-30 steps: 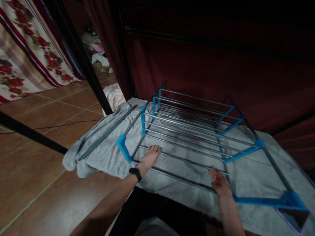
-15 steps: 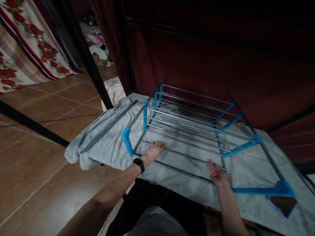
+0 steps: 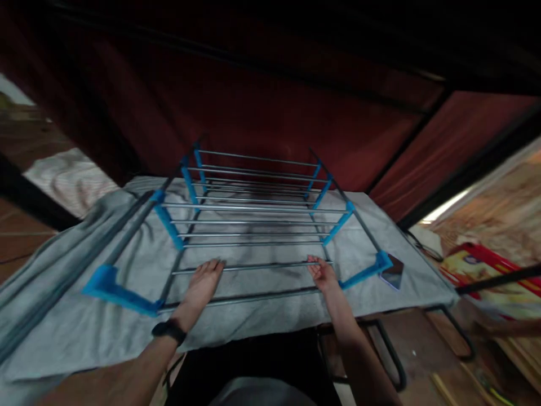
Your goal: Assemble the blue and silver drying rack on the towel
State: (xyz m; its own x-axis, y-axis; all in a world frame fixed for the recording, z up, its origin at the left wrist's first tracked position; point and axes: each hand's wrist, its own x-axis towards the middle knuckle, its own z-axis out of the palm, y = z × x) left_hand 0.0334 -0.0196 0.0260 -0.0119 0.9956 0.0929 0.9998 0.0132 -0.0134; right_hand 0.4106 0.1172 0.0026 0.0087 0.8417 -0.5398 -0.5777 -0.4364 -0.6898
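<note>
A rack of grey metal tubes with blue plastic brackets (image 3: 338, 225) lies on a grey blanket (image 3: 270, 316) in front of me. Near its close side, a thin metal rod (image 3: 266, 266) runs crosswise between the side tubes. My left hand (image 3: 205, 279), with a black band on the wrist, is closed over the rod's left part. At the other end my right hand (image 3: 323, 275) grips the same rod, palm turned up and fingers curled round it. Whether the rod's ends sit in the frame is hard to make out.
Long loose grey tubes (image 3: 80, 270) lie on the blanket at left. A phone (image 3: 393, 272) rests beside the right front bracket. Dark red fabric (image 3: 253, 113) hangs behind the rack, with dark posts around. A red and yellow package (image 3: 494, 270) stands at far right.
My view has swung to the right, so the rack appears further left and the package has come into sight. Both hands stay on the same rod.
</note>
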